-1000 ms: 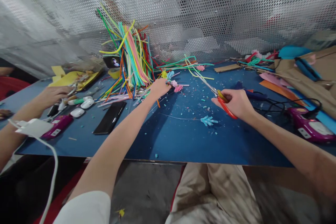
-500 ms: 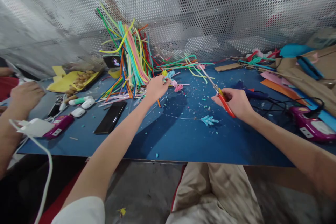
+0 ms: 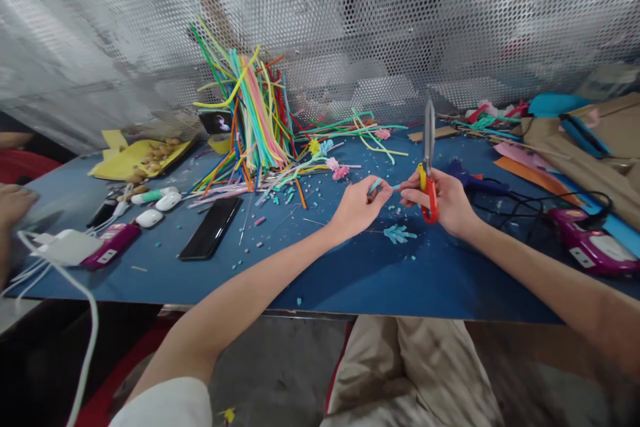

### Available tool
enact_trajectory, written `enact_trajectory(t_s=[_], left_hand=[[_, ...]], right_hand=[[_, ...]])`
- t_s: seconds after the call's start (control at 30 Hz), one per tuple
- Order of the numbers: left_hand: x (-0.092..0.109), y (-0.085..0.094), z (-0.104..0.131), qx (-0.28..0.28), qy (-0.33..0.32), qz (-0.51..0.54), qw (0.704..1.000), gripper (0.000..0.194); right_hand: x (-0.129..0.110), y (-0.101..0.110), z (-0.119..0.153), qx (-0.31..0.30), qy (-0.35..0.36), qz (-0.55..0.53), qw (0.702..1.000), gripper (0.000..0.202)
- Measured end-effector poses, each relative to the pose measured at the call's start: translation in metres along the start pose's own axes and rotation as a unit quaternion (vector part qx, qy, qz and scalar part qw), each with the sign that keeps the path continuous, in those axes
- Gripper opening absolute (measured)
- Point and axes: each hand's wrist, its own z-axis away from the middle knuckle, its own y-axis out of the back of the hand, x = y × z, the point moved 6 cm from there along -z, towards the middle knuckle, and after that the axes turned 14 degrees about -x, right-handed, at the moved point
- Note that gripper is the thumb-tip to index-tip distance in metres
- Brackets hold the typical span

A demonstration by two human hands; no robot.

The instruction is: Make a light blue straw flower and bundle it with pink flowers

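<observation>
Near the middle of the table my left hand (image 3: 363,203) is closed, pinching a short blue pipe cleaner (image 3: 375,185). Close by on its right, my right hand (image 3: 447,203) is wrapped round the red and yellow handles of a pair of scissors (image 3: 429,140), whose blades point upward. The right fingertips also seem to touch the pipe cleaner's far end. Below the hands lies a light-blue fuzzy leaf-like piece (image 3: 399,233) on a thin wire. Small fuzzy flowers, yellow (image 3: 314,146) and pink (image 3: 341,173), rest behind my left hand.
A bundle of coloured pipe cleaners (image 3: 255,113) stands against the perforated metal panel (image 3: 320,33). A black phone (image 3: 210,228), white charger (image 3: 67,247) and yellow tray (image 3: 120,163) are on the left. At right are a dark-blue glue gun (image 3: 470,177) and purple power strip (image 3: 590,240). Another person's hand (image 3: 15,203) shows far left.
My left hand has come from the small flowers toward my right hand, now with a blue pipe cleaner. The scissors have swung from pointing up-left to upright. The other person's hand has moved left.
</observation>
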Motion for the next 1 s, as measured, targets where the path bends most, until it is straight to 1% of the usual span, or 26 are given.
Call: enact_trajectory(t_s=[0.13,0.27,0.4,0.5,0.63,0.77,0.87,0.93,1.0], left_hand=[[-0.003,-0.004,-0.001,-0.016,-0.020,-0.024,0.999,0.028],[-0.002,-0.009,-0.002,-0.047,-0.036,-0.044,0.997,0.029],[0.001,-0.009,0.003,-0.059,-0.045,-0.031,0.997,0.033],[0.002,-0.008,0.008,-0.063,-0.051,-0.026,0.996,0.041],[0.002,-0.006,0.013,-0.049,-0.076,-0.009,0.996,0.048],[-0.001,-0.002,0.016,0.003,-0.080,0.005,0.997,0.040],[-0.009,-0.001,0.017,0.032,-0.059,0.049,0.997,0.035],[-0.017,-0.003,0.016,0.033,-0.039,0.113,0.992,0.033],[-0.023,-0.007,0.014,0.022,-0.025,0.191,0.981,0.032]], right_hand=[[0.005,-0.003,-0.001,0.004,-0.003,-0.003,1.000,0.050],[0.004,-0.004,-0.001,0.010,0.012,0.024,1.000,0.048],[-0.001,0.000,0.000,0.044,0.018,0.065,0.997,0.047],[-0.003,0.004,0.002,0.062,0.031,0.090,0.994,0.045],[-0.004,0.006,0.004,0.067,0.033,0.105,0.992,0.042],[-0.003,0.004,0.006,0.057,0.030,0.117,0.991,0.041],[-0.005,0.003,0.008,0.054,0.041,0.127,0.990,0.040],[-0.007,0.003,0.009,0.056,0.051,0.132,0.988,0.040],[-0.009,0.002,0.010,0.052,0.056,0.131,0.988,0.039]])
